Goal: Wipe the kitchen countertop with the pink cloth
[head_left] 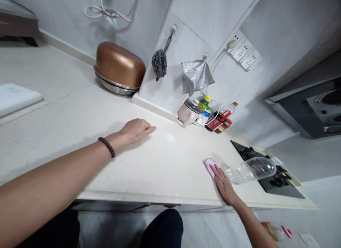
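Note:
My right hand (224, 184) presses a folded pink cloth (210, 167) onto the white countertop (170, 162), its fingers lying over the cloth. Close beside that hand is a large clear plastic bottle (252, 171), which overlaps the black stove in view. On the left, my left hand (136, 130) is at the countertop with its fingers curled in and the thumb side pointing right. Nothing shows in it, though its palm is hidden. A dark beaded bracelet (107, 147) circles the left wrist.
Against the wall sit a copper-coloured pot (119, 65), a small lidded pot (188, 111) and several seasoning bottles (220, 120). A scrubber (160, 63) and a silvery cloth (197, 75) hang above. The black stove (282, 180) is at right, a white board (17, 98) at left.

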Motion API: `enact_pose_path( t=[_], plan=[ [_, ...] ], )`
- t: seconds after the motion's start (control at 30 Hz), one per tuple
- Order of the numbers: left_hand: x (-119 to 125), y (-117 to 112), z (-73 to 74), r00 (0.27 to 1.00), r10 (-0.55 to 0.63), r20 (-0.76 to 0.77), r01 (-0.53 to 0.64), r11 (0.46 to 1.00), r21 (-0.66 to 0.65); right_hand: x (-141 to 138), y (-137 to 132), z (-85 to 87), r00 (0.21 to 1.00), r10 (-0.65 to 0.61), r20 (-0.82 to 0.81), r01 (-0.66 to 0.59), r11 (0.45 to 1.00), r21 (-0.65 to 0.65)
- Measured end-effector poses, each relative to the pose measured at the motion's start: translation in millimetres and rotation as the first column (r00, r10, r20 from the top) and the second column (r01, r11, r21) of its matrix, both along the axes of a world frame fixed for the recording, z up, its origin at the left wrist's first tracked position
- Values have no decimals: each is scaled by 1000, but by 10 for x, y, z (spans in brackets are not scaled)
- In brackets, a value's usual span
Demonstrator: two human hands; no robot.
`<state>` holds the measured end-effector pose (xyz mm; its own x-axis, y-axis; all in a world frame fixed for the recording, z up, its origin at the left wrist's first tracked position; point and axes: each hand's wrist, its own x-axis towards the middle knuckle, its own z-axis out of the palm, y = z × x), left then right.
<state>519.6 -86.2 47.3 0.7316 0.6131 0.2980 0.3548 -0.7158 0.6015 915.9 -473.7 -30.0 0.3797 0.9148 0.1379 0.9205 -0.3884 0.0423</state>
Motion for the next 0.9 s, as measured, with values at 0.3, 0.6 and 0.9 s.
enact_pose_path(
  t=[0.3, 0.6, 0.9],
  plan=[
    [24, 81, -27, 1000, 13, -6, -13, 1000, 3, 757, 1021, 169, 996, -72, 45, 70, 996, 49],
    [-21, 166, -6, 999, 42, 21, -42, 999, 3, 648, 1388, 260, 998, -40, 38, 38, 998, 42],
    [-63, 184, -12, 998, 58, 2, -58, 998, 17, -758, 784, 267, 967, 240, -87, -241, 970, -7]
  ],
)
